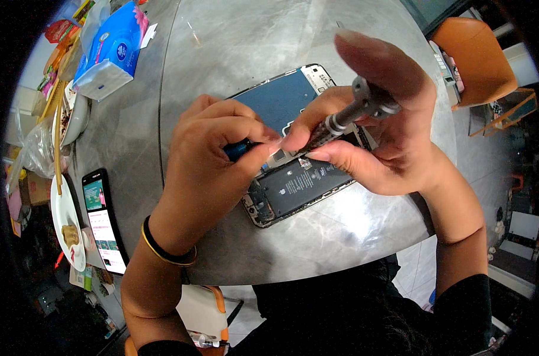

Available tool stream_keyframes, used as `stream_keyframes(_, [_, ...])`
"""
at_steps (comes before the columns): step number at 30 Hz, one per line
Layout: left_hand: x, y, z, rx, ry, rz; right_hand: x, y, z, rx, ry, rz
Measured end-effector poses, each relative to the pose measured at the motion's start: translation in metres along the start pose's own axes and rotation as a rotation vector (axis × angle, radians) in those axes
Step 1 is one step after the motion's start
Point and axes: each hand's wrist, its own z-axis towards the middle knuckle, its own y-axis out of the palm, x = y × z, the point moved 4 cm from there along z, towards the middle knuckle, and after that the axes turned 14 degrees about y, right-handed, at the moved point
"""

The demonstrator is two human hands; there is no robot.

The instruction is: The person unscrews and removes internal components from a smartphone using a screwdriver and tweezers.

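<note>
An opened phone (263,207) lies on the grey table, its black battery (302,184) and inner parts bare. Attached or lying beside it on the far side is a blue-backed panel (275,98), apparently the display. Above the phone my right hand (394,142) grips a grey metal screwdriver (340,118), its tail end tilted up to the right; its tip is hidden. My left hand (213,142) pinches close to the right fingertips, with a short dark blue tool handle (238,149) held in its curled fingers. Whatever small thing lies between the fingertips I cannot make out.
On the left of the table (222,35) lie a lit phone (103,219), a white plate (62,196) with food scraps, and a blue tissue pack (112,53). Plastic bags stand behind the plate. An orange chair (477,59) is at the far right.
</note>
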Motion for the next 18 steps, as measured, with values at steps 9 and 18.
stream_keyframes(9, [-0.010, -0.011, 0.002, 0.189, -0.187, -0.040, 0.012, -0.022, 0.004, 0.386, 0.131, 0.465])
stream_keyframes(18, [-0.020, -0.011, -0.002, 0.163, -0.019, 0.313, 0.018, -0.022, -0.001, 0.450, 0.226, 0.461])
